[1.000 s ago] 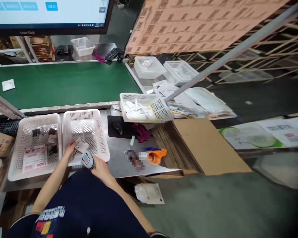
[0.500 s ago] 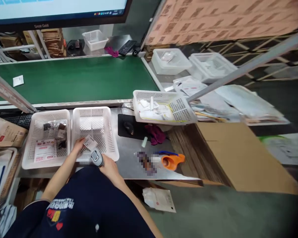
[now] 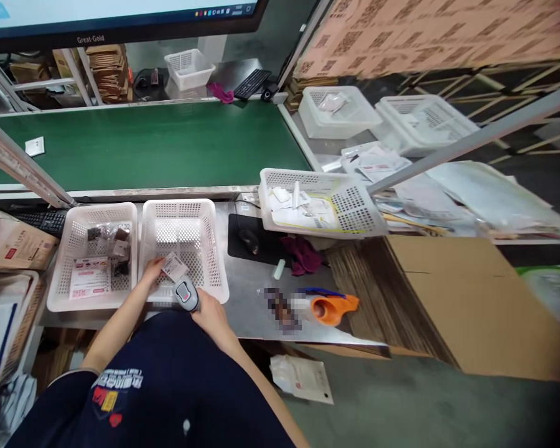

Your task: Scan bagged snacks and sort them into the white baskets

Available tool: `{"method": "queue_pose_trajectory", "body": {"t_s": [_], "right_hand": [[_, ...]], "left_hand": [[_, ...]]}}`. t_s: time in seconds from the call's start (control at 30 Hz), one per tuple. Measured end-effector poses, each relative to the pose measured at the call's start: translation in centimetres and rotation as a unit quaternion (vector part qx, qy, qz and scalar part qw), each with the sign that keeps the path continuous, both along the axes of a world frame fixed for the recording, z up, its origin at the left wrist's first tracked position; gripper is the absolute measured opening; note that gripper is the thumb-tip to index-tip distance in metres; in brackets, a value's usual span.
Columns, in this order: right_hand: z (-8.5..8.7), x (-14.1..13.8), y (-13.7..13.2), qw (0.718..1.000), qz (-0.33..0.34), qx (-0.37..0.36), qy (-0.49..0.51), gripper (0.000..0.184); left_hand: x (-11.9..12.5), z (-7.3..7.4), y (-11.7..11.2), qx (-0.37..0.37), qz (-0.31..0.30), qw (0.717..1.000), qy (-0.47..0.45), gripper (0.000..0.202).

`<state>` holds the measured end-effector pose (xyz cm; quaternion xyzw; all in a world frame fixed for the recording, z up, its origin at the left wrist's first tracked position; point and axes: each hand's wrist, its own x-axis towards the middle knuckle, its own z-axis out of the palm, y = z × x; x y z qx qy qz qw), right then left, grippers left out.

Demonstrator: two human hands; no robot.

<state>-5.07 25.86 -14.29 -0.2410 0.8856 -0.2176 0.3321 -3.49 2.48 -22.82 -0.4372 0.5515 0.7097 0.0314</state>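
My left hand (image 3: 154,271) pinches the edge of a small packet with a white printed label (image 3: 174,266), over the near part of a white perforated basket (image 3: 221,274). Closed around a grey handheld barcode scanner (image 3: 186,295), my right hand (image 3: 210,314) is just right of the packet. The scanner's head points toward the label, a short gap apart. Left of this basket stands a second white basket (image 3: 56,283), holding a pink-and-white printed card (image 3: 90,277) and several small dark items in clear bags (image 3: 116,242).
A mouse (image 3: 249,241) on a black pad, a purple cloth (image 3: 303,255) and an orange tape dispenser (image 3: 331,309) lie to the right. Cardboard sheets (image 3: 476,298) stand beyond them. A green conveyor belt (image 3: 177,146) runs behind, under a monitor (image 3: 121,25).
The whole view has shifted slightly, so the bench things appear a little further right. Both hands keep their hold on the packet and the scanner.
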Motion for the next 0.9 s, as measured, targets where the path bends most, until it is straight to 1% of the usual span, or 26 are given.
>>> {"method": "queue_pose_trajectory", "body": {"t_s": [0.17, 0.4, 0.6, 0.77, 0.83, 0.9], "right_hand": [[-0.1, 0.0, 0.1, 1.000, -0.001, -0.002, -0.001, 0.029], [0.1, -0.2, 0.1, 1.000, 0.011, 0.000, 0.001, 0.027], [0.1, -0.1, 0.1, 1.000, 0.018, -0.003, 0.000, 0.028], [0.2, -0.2, 0.0, 1.000, 0.010, 0.001, -0.001, 0.024], [0.2, -0.1, 0.3, 1.000, 0.012, 0.003, -0.002, 0.026], [0.1, 0.3, 0.9, 1.000, 0.011, 0.002, -0.005, 0.031]], "left_hand": [[-0.1, -0.1, 0.1, 0.003, 0.009, 1.000, -0.016, 0.030], [0.0, -0.2, 0.2, -0.001, 0.011, 1.000, -0.025, 0.032], [0.1, 0.3, 0.3, -0.002, 0.012, 1.000, -0.029, 0.028], [0.2, 0.4, 0.4, -0.002, 0.007, 1.000, -0.030, 0.030], [0.1, 0.5, 0.7, -0.004, 0.005, 1.000, -0.020, 0.030], [0.3, 1.0, 1.4, -0.009, 0.009, 1.000, 0.006, 0.029]]}}
